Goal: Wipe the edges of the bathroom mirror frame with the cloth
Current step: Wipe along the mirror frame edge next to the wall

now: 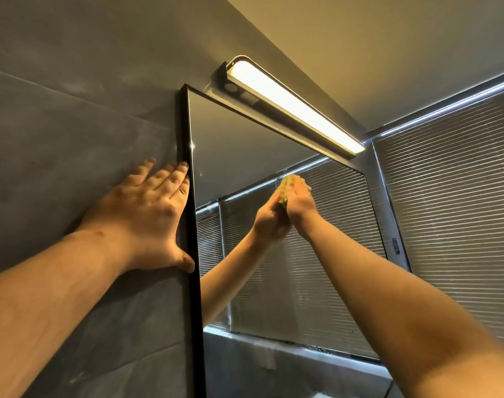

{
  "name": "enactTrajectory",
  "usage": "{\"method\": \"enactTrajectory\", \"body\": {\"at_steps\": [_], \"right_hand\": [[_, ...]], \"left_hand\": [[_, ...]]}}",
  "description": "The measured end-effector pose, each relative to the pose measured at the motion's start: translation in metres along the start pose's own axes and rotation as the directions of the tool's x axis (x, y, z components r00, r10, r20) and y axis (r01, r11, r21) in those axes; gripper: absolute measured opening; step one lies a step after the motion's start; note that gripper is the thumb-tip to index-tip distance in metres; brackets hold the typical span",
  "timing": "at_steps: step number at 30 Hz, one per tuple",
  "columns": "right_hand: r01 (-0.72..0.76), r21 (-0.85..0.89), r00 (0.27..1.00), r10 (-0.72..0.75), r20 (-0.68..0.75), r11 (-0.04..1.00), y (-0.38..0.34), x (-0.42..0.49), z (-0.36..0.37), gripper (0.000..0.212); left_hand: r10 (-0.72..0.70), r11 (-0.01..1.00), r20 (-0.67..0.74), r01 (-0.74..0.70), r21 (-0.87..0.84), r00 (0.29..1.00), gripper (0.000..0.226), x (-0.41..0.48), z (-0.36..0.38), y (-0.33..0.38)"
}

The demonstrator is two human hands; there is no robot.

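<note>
While the left hand (147, 214) lies flat with straight fingers on the grey wall (73, 139), touching the black mirror frame (187, 196) at its left edge, the right hand (298, 201) presses a yellow cloth (286, 185) against the glass near the top edge, seemingly gripping it.

Warm, dim yellow light comes from a long glowing bar lamp (296, 106) at one o'clock, its centre blown out white. Cold white streaks glare along the grey slatted blinds (451, 202) at three o'clock. Wide-angle distortion bends straight lines; the image is slightly soft.
</note>
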State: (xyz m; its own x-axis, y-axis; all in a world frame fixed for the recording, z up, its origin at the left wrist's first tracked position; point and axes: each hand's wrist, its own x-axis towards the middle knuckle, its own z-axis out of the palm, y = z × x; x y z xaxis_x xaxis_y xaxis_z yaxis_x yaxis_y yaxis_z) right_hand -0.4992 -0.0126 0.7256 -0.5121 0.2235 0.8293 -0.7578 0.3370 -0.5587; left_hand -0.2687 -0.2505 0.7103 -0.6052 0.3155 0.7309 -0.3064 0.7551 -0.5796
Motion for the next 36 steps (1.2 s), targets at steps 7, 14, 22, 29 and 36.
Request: {"method": "enactTrajectory", "body": {"at_steps": [7, 14, 22, 29, 36], "right_hand": [[0.298, 0.046, 0.949, -0.302, 0.095, 0.953, -0.094, -0.020, 0.034, 0.051], [0.283, -0.015, 0.953, -0.280, 0.112, 0.959, -0.084, -0.003, 0.017, 0.047], [0.005, -0.113, 0.999, 0.000, 0.042, 0.994, 0.010, 0.033, -0.011, 0.046], [-0.056, -0.005, 0.995, 0.055, -0.082, 0.998, 0.014, 0.078, -0.001, 0.042], [0.242, -0.044, 0.966, -0.245, -0.077, 0.969, -0.066, 0.055, 0.009, 0.028]], "left_hand": [[0.000, 1.000, 0.019, 0.000, 0.011, 1.000, 0.145, -0.003, -0.005, 0.002], [0.035, 0.999, -0.082, -0.036, -0.015, 0.996, 0.121, 0.013, -0.027, -0.013], [-0.034, 0.988, 0.041, 0.027, 0.154, 0.999, 0.125, 0.027, -0.016, -0.018], [-0.011, 0.993, 0.000, 0.011, 0.119, 1.000, 0.139, 0.026, -0.014, -0.019], [-0.002, 0.999, -0.067, 0.006, 0.052, 0.998, 0.138, 0.024, -0.010, -0.022]]}}
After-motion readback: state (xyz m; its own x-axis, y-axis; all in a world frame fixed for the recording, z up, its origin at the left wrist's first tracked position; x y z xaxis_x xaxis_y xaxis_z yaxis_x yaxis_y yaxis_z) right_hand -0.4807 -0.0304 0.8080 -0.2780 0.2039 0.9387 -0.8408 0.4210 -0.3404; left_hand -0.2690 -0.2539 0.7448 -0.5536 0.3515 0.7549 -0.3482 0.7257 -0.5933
